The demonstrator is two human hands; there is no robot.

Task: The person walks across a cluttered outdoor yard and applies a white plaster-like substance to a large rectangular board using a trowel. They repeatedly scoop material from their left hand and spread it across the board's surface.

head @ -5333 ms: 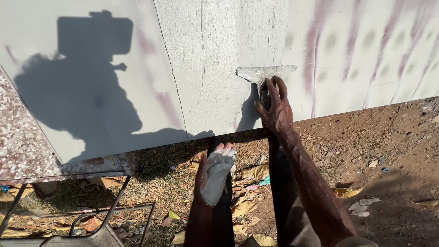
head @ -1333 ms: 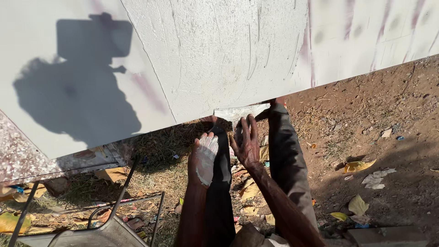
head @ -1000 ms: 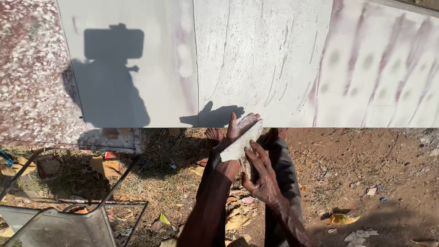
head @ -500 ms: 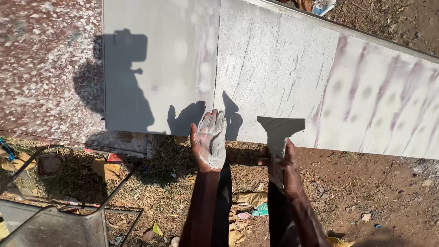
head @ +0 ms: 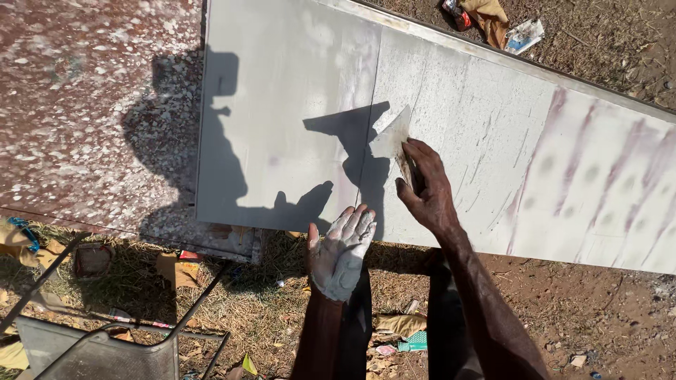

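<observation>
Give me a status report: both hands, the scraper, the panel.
Right hand grips scraper, blade on grey panel. Left hand open, palm up, coated in white filler, at panel's near edge. Nothing blocking the blade.

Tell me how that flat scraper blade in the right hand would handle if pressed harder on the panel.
The scraper blade looks thin and wide, so it probably flexes a little. Putty coats it and the left hand, so the hold may be slippery. It seems light; the right hand manages it alone.
</observation>
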